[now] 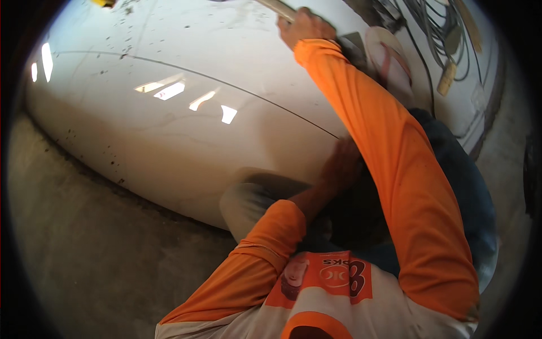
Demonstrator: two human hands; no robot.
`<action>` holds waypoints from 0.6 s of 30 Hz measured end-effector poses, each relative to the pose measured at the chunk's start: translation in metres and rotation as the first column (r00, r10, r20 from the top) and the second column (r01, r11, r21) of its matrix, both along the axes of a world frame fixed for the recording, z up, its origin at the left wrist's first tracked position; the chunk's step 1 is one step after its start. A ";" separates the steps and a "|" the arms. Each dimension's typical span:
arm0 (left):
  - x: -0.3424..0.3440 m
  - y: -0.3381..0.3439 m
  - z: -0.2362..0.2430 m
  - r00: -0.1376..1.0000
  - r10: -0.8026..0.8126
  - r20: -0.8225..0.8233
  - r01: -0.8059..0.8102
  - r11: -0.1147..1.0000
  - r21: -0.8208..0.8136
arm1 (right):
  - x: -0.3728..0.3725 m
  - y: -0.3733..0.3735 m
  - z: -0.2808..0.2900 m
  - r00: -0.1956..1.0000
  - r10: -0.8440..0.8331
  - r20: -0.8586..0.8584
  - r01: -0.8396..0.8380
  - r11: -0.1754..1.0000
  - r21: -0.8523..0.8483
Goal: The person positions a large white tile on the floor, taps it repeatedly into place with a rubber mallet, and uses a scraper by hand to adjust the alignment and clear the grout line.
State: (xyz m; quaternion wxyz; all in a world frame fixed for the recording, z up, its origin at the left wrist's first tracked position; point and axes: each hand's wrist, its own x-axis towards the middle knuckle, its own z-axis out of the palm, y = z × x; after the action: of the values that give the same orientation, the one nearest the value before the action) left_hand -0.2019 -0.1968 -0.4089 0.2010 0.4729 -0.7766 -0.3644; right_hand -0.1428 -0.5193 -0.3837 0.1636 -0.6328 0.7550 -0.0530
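Observation:
My right hand [307,29] is closed around a pale wooden handle [276,8] that slants up to the left, past the top edge of the picture. What sits on its far end is mostly out of view. Below it, my left hand [341,161] is low against the right end of a glossy white surface [186,135]. The right sleeve and shadow hide its fingers. A thin dark line [226,85] runs across the white surface and ends near that hand. Dark specks and bright window-like reflections mark the surface.
My sandalled foot [388,59] rests beyond the right forearm. Looped grey cables [436,25] and a yellowish-brown piece [446,79] lie at the upper right. A yellow object [104,3] shows at the top left. Rough grey floor [101,226] borders the white surface's curved near edge.

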 end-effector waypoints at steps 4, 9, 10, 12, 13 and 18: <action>-0.019 0.013 0.058 0.756 0.108 -0.646 0.355 0.761 0.543 | -0.008 0.003 0.031 1.000 0.012 0.012 -0.013 0.999 0.037; 0.147 -0.083 0.025 0.996 0.028 -0.084 -0.026 0.999 0.028 | -0.027 0.005 0.029 0.998 -0.016 0.056 0.013 0.998 0.057; 0.204 -0.097 0.005 0.942 0.110 0.318 -0.033 0.970 -0.240 | -0.025 0.005 0.030 0.998 -0.004 0.058 0.000 0.998 0.062; 0.301 -0.110 -0.017 0.737 0.451 0.504 -0.330 0.890 -0.314 | -0.021 0.005 0.029 1.000 0.000 0.031 0.000 1.000 0.028; 0.321 -0.117 -0.008 0.562 0.581 0.588 -0.480 0.809 -0.340 | -0.024 0.005 0.030 0.998 -0.004 0.063 0.001 0.999 0.039; 0.355 -0.087 0.001 0.151 0.764 0.627 -0.855 0.419 -0.305 | -0.019 0.006 0.018 1.000 -0.001 -0.007 0.001 1.000 -0.009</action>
State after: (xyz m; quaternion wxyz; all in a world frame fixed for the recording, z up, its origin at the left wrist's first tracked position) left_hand 0.1534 -0.2837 -0.4082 0.0296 0.9210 -0.3864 -0.0397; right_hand -0.1614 -0.5131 -0.3653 0.1580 -0.6335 0.7555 -0.0543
